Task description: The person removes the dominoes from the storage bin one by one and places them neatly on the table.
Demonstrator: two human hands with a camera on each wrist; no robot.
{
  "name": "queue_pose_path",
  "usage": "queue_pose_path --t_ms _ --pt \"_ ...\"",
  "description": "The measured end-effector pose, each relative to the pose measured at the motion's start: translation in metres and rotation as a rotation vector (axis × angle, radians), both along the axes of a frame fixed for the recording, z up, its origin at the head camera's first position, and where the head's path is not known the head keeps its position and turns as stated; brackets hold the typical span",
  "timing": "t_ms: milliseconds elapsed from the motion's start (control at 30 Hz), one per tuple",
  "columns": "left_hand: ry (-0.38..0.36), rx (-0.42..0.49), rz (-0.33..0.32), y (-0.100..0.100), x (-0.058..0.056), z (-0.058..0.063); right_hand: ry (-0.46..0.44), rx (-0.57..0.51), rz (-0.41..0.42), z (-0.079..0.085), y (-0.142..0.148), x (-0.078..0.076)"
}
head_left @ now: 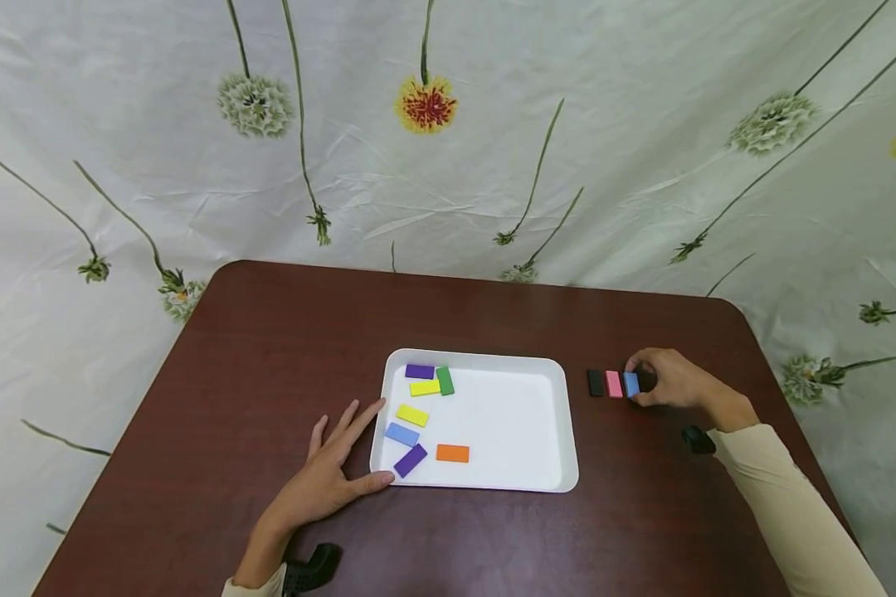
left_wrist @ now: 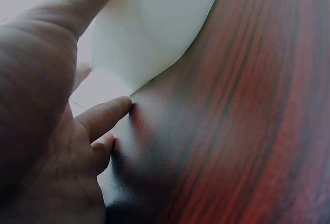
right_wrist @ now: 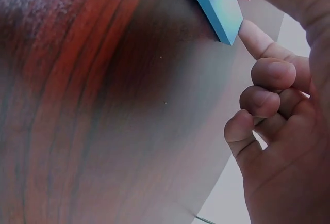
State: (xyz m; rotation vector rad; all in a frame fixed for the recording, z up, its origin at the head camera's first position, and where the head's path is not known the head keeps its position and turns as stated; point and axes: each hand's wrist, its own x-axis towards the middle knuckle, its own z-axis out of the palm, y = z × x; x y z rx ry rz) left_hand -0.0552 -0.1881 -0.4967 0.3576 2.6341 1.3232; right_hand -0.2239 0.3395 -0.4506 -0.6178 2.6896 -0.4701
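The blue block [head_left: 631,385] is in the right part of the surface, between the tray and the surface's right edge. The right hand [head_left: 672,380] pinches it between thumb and index finger, which cover its ends; in the right wrist view its upper end goes behind the thumb. Whether the block touches the surface, I cannot tell. It is slim and rectangular, with a smooth light face and a darker narrow side. Just beside it, toward the tray, stand the pink block [head_left: 613,384] and then the black block [head_left: 595,383], in one row.

The white tray [head_left: 508,423] has loose blocks mainly along its left edge: two purple, two yellow, one green and another blue; an orange block [head_left: 452,453] lies nearer the near edge. The left hand [head_left: 321,489] is spread, its index finger at the tray's left edge and thumb at the near left corner. The left wrist view is partly blocked by this thumb, and the tray is cut off there. The dark brown table [head_left: 493,539] meets a flowered cloth [head_left: 448,182] behind its far edge.
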Motion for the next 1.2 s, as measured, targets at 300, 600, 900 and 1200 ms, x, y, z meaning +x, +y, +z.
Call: queue_pose_path --t_ms 300,600,900,1200 --pt "0.003 -0.005 0.0 0.002 -0.005 0.0 0.022 -0.001 -0.002 0.005 0.001 -0.001" --pt "0.009 0.0 0.0 0.002 -0.005 0.0 0.003 0.001 -0.022 0.005 0.0 0.0" --pt "0.002 -0.003 0.002 0.002 -0.004 0.0 0.002 0.004 -0.02 0.008 0.0 0.001" --pt "-0.005 -0.005 0.0 -0.001 -0.001 -0.002 0.043 -0.011 0.017 0.012 -0.007 0.003"
